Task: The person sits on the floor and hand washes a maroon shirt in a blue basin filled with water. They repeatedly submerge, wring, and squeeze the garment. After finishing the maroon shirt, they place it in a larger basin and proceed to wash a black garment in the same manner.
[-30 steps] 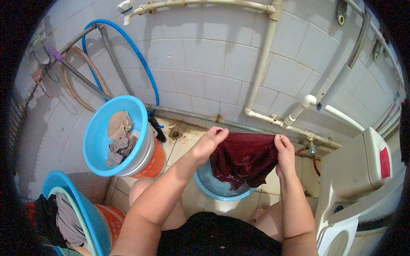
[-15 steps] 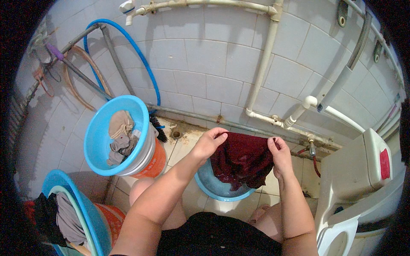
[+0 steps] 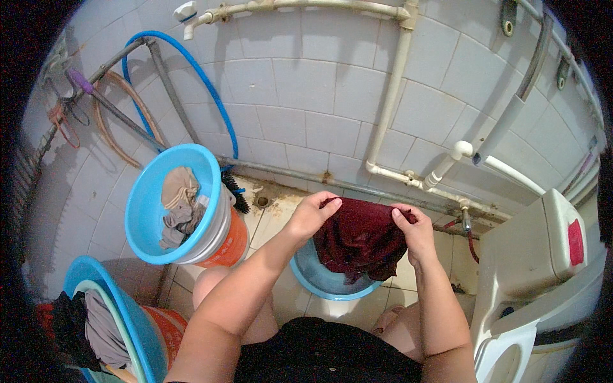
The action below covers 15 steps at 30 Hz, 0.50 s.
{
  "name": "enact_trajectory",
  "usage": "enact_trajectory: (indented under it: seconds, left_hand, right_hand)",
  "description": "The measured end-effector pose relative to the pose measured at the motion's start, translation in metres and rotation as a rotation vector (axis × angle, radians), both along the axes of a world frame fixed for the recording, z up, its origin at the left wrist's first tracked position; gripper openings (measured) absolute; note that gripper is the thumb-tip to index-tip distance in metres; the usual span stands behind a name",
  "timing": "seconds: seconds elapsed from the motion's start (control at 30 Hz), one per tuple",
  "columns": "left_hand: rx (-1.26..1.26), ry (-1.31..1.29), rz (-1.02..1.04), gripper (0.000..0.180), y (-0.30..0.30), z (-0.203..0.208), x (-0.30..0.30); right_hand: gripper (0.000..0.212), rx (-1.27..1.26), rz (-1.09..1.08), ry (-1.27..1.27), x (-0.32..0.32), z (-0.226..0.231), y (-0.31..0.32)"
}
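A wet, dark red cloth (image 3: 363, 237) hangs stretched between my two hands. My left hand (image 3: 313, 214) pinches its upper left corner between thumb and fingers. At the upper right corner, my right hand (image 3: 414, 231) grips the fabric the same way, with the thumb in front. The cloth droops over a blue basin (image 3: 336, 292) on the floor between my legs, hiding most of it. Its lower edge hangs at the basin, where some water shows. Whether the cloth is a whole garment I cannot tell.
At left, a blue basin (image 3: 142, 220) with beige and grey clothes (image 3: 181, 207) rests on an orange-and-white bucket (image 3: 227, 241). Another blue basin (image 3: 86, 267) nearer me holds black and grey clothes. A toilet (image 3: 517, 255) stands at right. Pipes (image 3: 389, 115) run along the tiled wall.
My right hand has shifted slightly left and curled further over the cloth's corner, so the top edge spans a little less. My left hand keeps its hold nearly in place.
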<state>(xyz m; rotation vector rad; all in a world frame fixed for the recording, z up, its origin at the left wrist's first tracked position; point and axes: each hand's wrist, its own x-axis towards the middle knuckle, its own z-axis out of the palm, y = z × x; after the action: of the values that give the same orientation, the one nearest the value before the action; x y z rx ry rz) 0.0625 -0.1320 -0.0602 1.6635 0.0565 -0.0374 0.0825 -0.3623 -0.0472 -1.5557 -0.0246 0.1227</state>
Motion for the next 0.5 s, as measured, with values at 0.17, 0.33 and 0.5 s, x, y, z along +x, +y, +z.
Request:
enact_trajectory:
  seconds: [0.17, 0.33, 0.5]
  left_hand:
    - [0.083, -0.033, 0.013, 0.028, 0.002, -0.010, 0.004]
    - [0.225, -0.081, 0.037, 0.030, 0.002, -0.018, 0.008]
    - [0.264, -0.089, 0.019, 0.028, 0.002, -0.018, 0.008]
  right_hand:
    - [0.015, -0.062, 0.001, 0.043, 0.001, -0.001, -0.001]
    - [0.014, -0.067, -0.012, 0.035, 0.000, -0.003, 0.001]
    - [0.011, -0.014, -0.001, 0.067, 0.001, -0.006, 0.001]
